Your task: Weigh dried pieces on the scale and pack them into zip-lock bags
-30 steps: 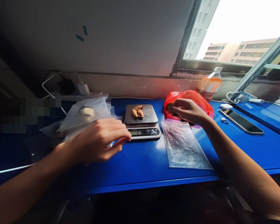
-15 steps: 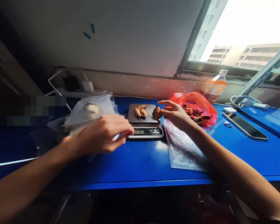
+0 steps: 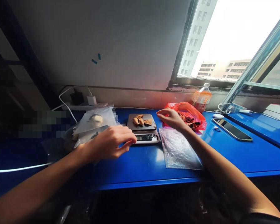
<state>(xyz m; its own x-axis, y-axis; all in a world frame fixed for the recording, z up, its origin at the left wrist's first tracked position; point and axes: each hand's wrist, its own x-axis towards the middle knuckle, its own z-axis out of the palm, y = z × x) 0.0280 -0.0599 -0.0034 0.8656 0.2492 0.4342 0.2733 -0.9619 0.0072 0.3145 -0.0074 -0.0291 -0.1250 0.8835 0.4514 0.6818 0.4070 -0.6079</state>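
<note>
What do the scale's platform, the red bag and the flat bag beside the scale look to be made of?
Scale platform: dark, smooth, faintly glossy, probably metal or coated glass; can't tell. Red bag: thin crinkled plastic film, translucent where light glows through. Flat bag: clear glossy plastic; the blue table shows through.

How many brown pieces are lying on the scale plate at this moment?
3. All lie on the plate of the scale: the left piece, the middle piece and the right piece. A fourth may be behind them; the picture is too small to tell.
</note>
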